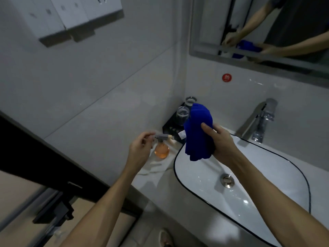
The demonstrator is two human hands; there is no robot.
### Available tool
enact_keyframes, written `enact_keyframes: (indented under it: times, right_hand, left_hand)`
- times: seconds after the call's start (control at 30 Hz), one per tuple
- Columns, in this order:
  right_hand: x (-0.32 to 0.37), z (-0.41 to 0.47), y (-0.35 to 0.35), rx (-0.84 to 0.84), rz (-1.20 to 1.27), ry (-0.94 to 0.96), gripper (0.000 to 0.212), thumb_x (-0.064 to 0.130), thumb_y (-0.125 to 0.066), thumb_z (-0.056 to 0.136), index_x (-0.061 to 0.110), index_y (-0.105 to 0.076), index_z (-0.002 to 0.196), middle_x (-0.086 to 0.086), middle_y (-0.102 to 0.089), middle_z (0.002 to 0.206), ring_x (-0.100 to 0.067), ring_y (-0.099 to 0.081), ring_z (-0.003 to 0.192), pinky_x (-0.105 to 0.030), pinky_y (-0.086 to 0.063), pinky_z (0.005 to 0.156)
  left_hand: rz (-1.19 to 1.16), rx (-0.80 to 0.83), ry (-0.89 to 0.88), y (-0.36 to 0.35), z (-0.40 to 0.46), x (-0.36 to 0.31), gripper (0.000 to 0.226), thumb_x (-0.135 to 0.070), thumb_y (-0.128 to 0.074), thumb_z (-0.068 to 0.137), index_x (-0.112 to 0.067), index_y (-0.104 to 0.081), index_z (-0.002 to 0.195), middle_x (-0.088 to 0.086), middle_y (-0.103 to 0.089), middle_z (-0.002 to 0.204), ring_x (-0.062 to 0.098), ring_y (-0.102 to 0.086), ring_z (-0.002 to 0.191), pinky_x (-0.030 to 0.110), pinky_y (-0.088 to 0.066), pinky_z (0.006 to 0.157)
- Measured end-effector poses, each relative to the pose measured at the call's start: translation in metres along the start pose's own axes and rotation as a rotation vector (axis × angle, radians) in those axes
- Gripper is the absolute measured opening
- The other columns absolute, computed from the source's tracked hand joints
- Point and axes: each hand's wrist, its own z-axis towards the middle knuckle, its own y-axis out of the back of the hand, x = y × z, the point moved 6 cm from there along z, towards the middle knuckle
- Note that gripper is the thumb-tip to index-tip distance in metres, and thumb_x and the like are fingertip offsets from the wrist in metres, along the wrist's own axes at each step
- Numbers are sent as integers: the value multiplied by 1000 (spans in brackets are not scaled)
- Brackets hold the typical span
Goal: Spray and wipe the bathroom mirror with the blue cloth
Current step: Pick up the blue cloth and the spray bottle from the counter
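My right hand (pixel 221 141) grips the blue cloth (pixel 198 132), bunched and held upright over the left end of the sink. A small spray bottle (pixel 161 147) with orange liquid and a grey trigger head stands on the counter left of the sink. My left hand (pixel 140 148) hovers just left of the bottle's head, fingers loosely curled, holding nothing. The mirror (pixel 267 27) hangs on the wall at the upper right and reflects both arms and the cloth.
A white sink (pixel 267 175) with a dark rim and a chrome faucet (pixel 258 120) fills the right. A black tray (pixel 170 127) with two glasses sits in the corner. A white towel (pixel 154 166) lies under the bottle. A dark door frame runs along the left.
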Motion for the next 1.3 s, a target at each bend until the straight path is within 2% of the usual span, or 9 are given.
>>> enact_keyframes:
  times: [0.2, 0.37, 0.5, 0.6, 0.73, 0.87, 1.0, 1.17, 1.3]
  right_hand:
    - [20, -10, 21, -98, 40, 41, 55, 37, -75, 76, 18, -62, 126, -5, -73, 113, -28, -70, 102, -41, -59, 75]
    - [28, -4, 21, -94, 82, 77, 58, 35, -73, 78, 19, -57, 131, -7, -68, 123, -31, -66, 110, -50, -57, 90]
    - [27, 5, 19, -96, 122, 77, 56, 33, -71, 81, 19, -55, 133, -7, -69, 122, -31, -66, 109, -50, -56, 91]
    - [24, 13, 21, -108, 156, 75, 53, 31, -71, 82, 19, -57, 132, -7, -69, 123, -31, -66, 111, -51, -55, 93]
    - [21, 21, 31, -161, 167, 57, 53, 31, -73, 80, 19, -59, 131, -8, -69, 123, -32, -66, 113, -51, -56, 91]
    - [24, 25, 43, -212, 153, 35, 57, 31, -77, 75, 19, -61, 129, -6, -72, 117, -29, -69, 108, -46, -59, 83]
    - [38, 27, 52, -234, 166, 59, 56, 30, -78, 74, 18, -62, 127, -6, -73, 115, -27, -70, 105, -45, -58, 84]
    - [60, 24, 66, -227, 166, 82, 52, 33, -76, 78, 20, -62, 126, -5, -72, 117, -29, -68, 108, -46, -59, 84]
    - [81, 12, 79, -230, 158, 121, 47, 33, -75, 81, 23, -62, 126, -3, -73, 115, -28, -70, 104, -43, -60, 76]
  left_hand:
    - [54, 78, 217, -26, 12, 36, 15, -16, -53, 99, -20, -67, 104, -4, -65, 79, 19, -61, 75, 36, -51, 70]
    - [135, 70, 255, -35, 25, 58, 35, -21, -58, 92, -12, -55, 126, 8, -63, 109, 26, -62, 100, 23, -46, 76]
    - [347, 210, 132, -48, 50, 59, 55, -3, -62, 88, -7, -47, 141, 15, -46, 128, 28, -53, 114, 30, -43, 97]
    - [458, 344, 43, -64, 69, 66, 56, 2, -65, 84, -6, -53, 138, 21, -47, 134, 31, -53, 120, 16, -36, 94]
    - [514, 456, 30, -80, 86, 75, 41, 6, -64, 79, -5, -69, 118, 13, -69, 111, 24, -64, 103, 13, -36, 73]
    - [470, 428, 50, -79, 95, 78, 22, 4, -72, 75, -14, -74, 88, 4, -69, 75, 17, -63, 73, 7, -37, 53]
    - [392, 444, 53, -80, 99, 69, 19, 1, -74, 75, -17, -72, 75, 3, -71, 66, 11, -68, 64, 25, -50, 61]
    - [203, 373, 49, -86, 99, 25, 24, 4, -71, 83, -17, -67, 71, -13, -65, 51, 0, -59, 51, 11, -43, 53]
    - [65, 282, -16, -89, 104, -27, 13, -9, -78, 81, -18, -71, 75, -14, -69, 63, -5, -57, 56, 15, -43, 57]
